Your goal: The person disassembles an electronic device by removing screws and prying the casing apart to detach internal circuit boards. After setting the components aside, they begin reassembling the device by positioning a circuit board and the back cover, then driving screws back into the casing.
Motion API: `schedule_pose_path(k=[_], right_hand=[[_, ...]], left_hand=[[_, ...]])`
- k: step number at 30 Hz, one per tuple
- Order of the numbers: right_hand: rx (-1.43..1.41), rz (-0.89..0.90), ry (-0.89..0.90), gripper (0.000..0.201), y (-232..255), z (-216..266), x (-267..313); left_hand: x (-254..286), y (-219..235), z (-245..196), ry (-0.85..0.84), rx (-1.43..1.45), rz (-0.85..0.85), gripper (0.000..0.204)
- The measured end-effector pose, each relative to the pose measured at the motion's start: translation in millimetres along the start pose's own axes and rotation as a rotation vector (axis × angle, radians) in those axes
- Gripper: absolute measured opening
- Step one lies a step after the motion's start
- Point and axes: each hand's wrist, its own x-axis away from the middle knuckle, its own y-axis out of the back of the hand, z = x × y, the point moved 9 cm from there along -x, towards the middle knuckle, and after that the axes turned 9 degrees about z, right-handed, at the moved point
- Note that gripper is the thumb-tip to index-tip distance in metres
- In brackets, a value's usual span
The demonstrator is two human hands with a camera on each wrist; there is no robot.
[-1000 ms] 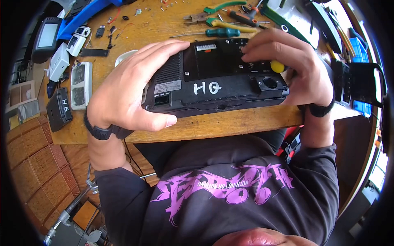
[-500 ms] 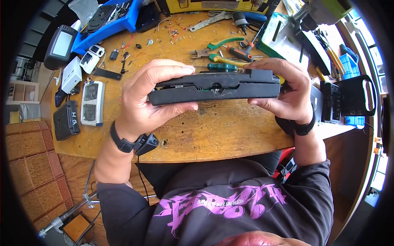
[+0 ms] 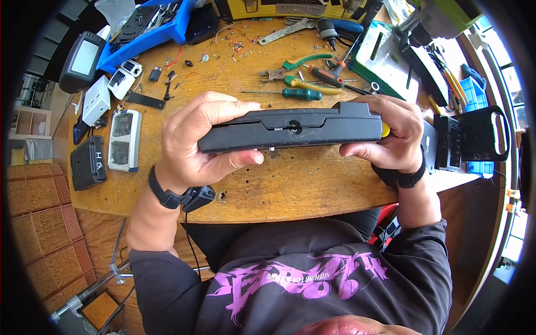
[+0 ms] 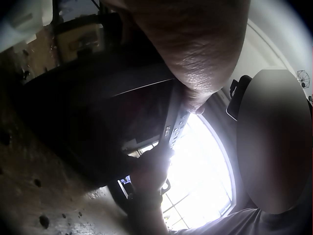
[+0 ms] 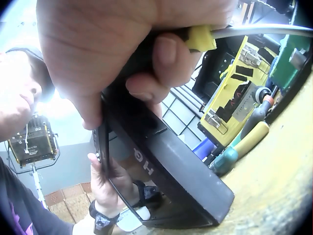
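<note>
Both hands hold a black field monitor [image 3: 290, 134] by its two ends, above the bench. Its long edge, with a round hole in the middle, faces the head camera. On the left end, my left hand [image 3: 192, 142] has its thumb below and fingers above. The right hand [image 3: 391, 134] grips the other end the same way, with a yellow-ended tool [image 5: 201, 39] with a long pale shaft, like a screwdriver, tucked in it. White "HQ" lettering [image 5: 143, 161] marks the monitor's back. Its dark, glossy screen [image 4: 142, 117] appears in the left wrist view.
Beyond the monitor lie a green-handled screwdriver [image 3: 301, 94], pliers [image 3: 290, 78] and an orange-and-black T-handle tool [image 3: 328, 75]. At left are a second HQ-marked black unit [image 3: 89, 163], a white case [image 3: 124, 139] and a blue bin [image 3: 148, 33]. A yellow toolbox [image 3: 251, 8] stands behind.
The monitor has tilted from showing its marked back to standing edge-on to the head camera. Both hands have turned with it and keep their hold. In the last half second it shifts only slightly.
</note>
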Motion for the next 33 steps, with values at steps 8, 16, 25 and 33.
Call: schedule_pose_path(k=[8, 16, 25, 33], right_hand=[[0.017, 0.024, -0.008, 0.073, -0.8, 1.8, -3.8], [-0.180, -0.024, 0.034, 0.064, -4.6, 8.7, -11.9], [-0.252, -0.008, -0.116, 0.061, -9.5, 4.3, -4.1], [-0.181, -0.043, -0.173, 0.069, -9.1, -6.5, 2.2]], left_hand=[[2.4, 0.2, 0.3, 0.037, -0.044, 0.054, 0.068], [1.3, -7.1, -7.9, 0.078, 0.031, -0.041, 0.069], [3.4, -16.2, -0.6, 0.103, 0.205, -0.057, 0.067], [13.9, -14.0, 17.1, 0.135, 0.518, -0.077, 0.048]])
